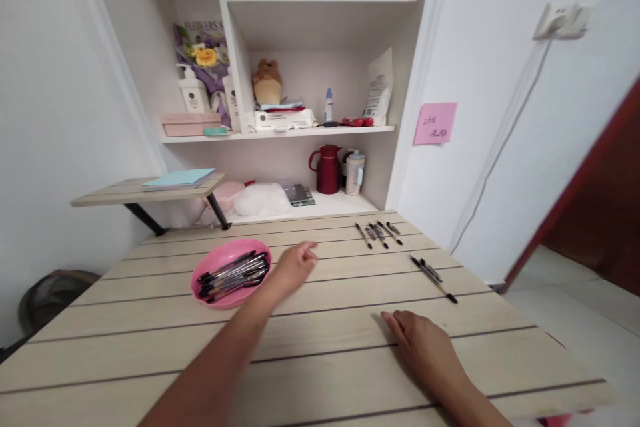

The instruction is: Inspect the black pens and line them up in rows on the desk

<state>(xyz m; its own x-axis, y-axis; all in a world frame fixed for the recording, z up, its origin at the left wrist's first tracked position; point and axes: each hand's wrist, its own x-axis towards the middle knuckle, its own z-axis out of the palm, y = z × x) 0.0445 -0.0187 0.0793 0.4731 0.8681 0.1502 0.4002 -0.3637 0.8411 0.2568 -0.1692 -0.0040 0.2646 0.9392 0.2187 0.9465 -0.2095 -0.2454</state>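
Observation:
My left hand (295,265) reaches forward over the wooden table (150,340), just right of a pink dish (213,257) filled with several black pens (233,273). Its fingers are curled loosely and look empty. Flat on the tabletop nearer to me rests my right hand (425,343), fingers together and stretched out, holding nothing. Several loose pens (379,233) lie in a row at the table's far right. Two more pens (433,277) lie a little ahead of my right hand.
Behind the table stand white shelves (280,135) with bottles, a toy bear (267,82), a red jug (327,170) and a white plastic bag (263,200). A small side shelf (115,195) holds a blue notebook. A pink note (434,123) sticks to the right wall.

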